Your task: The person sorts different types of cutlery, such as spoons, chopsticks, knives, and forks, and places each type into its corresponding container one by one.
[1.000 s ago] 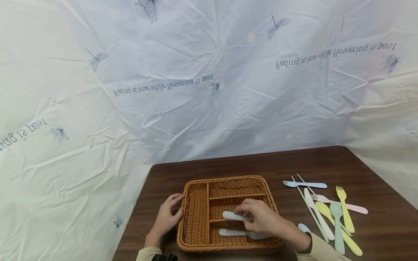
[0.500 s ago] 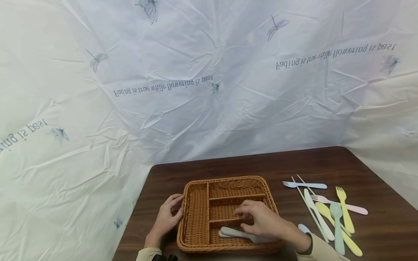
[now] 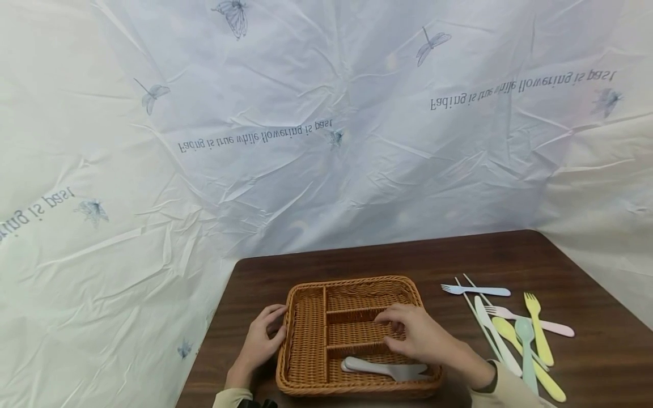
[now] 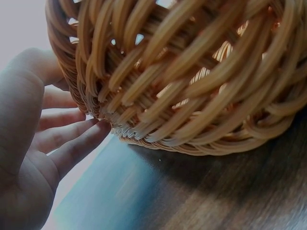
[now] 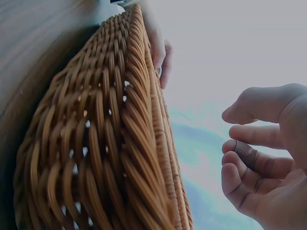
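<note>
A brown wicker cutlery basket (image 3: 306, 388) with several compartments sits on the table. My left hand (image 3: 260, 340) rests at its left side; in the left wrist view, the fingertips (image 4: 102, 128) touch the woven wall. Over the basket's right part hovers my right hand (image 3: 415, 334), fingers loosely bent and holding nothing, as the right wrist view also shows. Two pale grey pieces of cutlery, which look like table knives (image 3: 382, 368), lie overlapping in the front compartment, handles to the left. The basket's other compartments hold nothing visible.
Right of the basket lie a blue fork (image 3: 479, 290), a white knife (image 3: 497, 337), a pink fork (image 3: 535, 322), a yellow fork (image 3: 538, 328), a green spoon (image 3: 525, 345), a yellow spoon (image 3: 510, 331) and thin chopsticks (image 3: 471, 300). A printed white cloth (image 3: 306, 187) hangs behind the table.
My right hand has let go of one grey knife, which now lies over the other in the front compartment. The hand has since moved up and slightly right. My left hand has stayed put.
</note>
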### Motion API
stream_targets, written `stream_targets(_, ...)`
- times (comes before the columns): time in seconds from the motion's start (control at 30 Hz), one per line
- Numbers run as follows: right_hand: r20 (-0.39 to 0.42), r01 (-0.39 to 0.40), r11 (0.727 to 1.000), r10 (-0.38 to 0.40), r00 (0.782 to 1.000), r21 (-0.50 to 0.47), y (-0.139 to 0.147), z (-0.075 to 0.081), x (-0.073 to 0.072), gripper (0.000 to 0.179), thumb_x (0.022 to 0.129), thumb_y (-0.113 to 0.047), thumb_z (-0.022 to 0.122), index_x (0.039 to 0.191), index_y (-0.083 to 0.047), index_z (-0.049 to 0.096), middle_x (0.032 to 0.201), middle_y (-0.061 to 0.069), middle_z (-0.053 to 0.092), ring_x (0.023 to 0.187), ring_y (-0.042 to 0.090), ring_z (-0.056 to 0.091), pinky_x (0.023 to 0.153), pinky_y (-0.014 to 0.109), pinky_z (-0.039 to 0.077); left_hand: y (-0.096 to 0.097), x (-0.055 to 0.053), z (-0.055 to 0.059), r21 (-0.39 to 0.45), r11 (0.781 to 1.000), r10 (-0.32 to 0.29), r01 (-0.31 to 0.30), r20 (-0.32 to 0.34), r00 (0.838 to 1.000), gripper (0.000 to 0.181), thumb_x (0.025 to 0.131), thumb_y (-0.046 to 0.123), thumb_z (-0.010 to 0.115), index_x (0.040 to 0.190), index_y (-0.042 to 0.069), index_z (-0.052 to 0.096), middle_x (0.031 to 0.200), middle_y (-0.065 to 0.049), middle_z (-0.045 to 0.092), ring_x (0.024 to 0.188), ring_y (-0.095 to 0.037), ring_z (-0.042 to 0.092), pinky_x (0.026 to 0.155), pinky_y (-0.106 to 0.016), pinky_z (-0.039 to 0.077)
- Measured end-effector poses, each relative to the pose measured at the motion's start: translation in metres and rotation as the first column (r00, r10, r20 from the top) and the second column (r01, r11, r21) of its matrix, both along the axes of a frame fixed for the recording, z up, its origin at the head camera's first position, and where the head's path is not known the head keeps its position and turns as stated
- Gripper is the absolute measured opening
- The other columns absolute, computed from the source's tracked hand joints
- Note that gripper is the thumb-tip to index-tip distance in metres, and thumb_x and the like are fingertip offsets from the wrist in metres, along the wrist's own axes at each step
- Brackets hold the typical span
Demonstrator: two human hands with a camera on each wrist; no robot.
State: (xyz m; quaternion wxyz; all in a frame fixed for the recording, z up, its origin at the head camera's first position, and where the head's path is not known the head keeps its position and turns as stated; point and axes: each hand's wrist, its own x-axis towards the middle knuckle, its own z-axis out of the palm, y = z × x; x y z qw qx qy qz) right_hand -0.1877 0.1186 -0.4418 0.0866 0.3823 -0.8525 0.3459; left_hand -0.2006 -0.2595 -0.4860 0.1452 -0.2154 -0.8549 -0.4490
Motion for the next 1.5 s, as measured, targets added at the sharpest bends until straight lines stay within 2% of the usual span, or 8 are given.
stream_targets(0.13,-0.024,0.026,1.000,-0.026,0.999,-0.008,0.005,0.002,-0.002,0.029,0.085,-0.010,0.072,0.112,-0.020,0.068,0.098,-0.011,0.062,0.074,-0.003,0.053,0.059,0.018,0.049,0.000,0.001,0.001,-0.016,1.000,-0.007,0.007,-0.013,1.000,0.038,0.088,-0.009,0.060,0.126,-0.012,0.057,0.126,-0.028,0.053,0.114,-0.044,0.056,0.079,-0.038,0.060)
stream_targets(0.3,-0.027,0.073,0.997,-0.074,0.997,-0.009,0.012,0.006,-0.005,0.027,0.085,-0.014,0.073,0.111,-0.019,0.069,0.098,-0.006,0.065,0.075,0.000,0.057,0.061,0.021,0.052,0.000,0.001,0.002,-0.004,1.000,0.003,-0.003,0.002,1.000,0.039,0.088,-0.009,0.060,0.127,-0.011,0.058,0.127,-0.028,0.054,0.115,-0.044,0.057,0.081,-0.039,0.059)
stream_targets(0.7,-0.008,0.170,0.986,-0.170,0.985,-0.005,0.025,0.012,-0.009,0.026,0.084,-0.013,0.074,0.109,-0.016,0.070,0.095,-0.009,0.063,0.072,0.006,0.058,0.057,0.019,0.047,0.000,0.001,0.001,0.012,1.000,0.005,-0.006,0.016,1.000,0.039,0.088,-0.009,0.061,0.127,-0.010,0.058,0.127,-0.028,0.054,0.117,-0.043,0.057,0.082,-0.039,0.059)
stream_targets(0.93,-0.018,0.250,0.968,-0.250,0.968,0.015,0.035,0.013,-0.012,0.026,0.083,-0.014,0.075,0.109,-0.018,0.070,0.092,-0.012,0.061,0.072,0.003,0.055,0.057,0.019,0.046,0.000,0.001,0.001,0.006,1.000,0.000,-0.001,0.017,1.000,0.039,0.088,-0.009,0.060,0.127,-0.010,0.058,0.127,-0.028,0.053,0.117,-0.043,0.057,0.082,-0.038,0.059)
stream_targets(1.27,-0.024,0.318,0.948,-0.319,0.948,-0.022,0.049,0.015,-0.018,0.030,0.082,-0.010,0.076,0.110,-0.019,0.070,0.094,-0.011,0.062,0.075,0.004,0.057,0.060,0.022,0.049,0.000,0.001,0.001,0.010,1.000,0.014,-0.014,0.022,1.000,0.039,0.089,-0.008,0.060,0.128,-0.010,0.058,0.128,-0.027,0.054,0.117,-0.042,0.057,0.082,-0.038,0.059)
stream_targets(1.5,-0.089,0.369,0.929,-0.369,0.925,-0.019,0.063,0.014,-0.022,0.030,0.081,-0.010,0.076,0.109,-0.016,0.070,0.092,-0.005,0.064,0.076,0.005,0.058,0.061,0.024,0.050,0.002,0.001,-0.001,0.009,1.000,0.027,-0.027,0.011,1.000,0.039,0.088,-0.009,0.061,0.126,-0.009,0.059,0.127,-0.027,0.055,0.116,-0.043,0.057,0.080,-0.037,0.059)
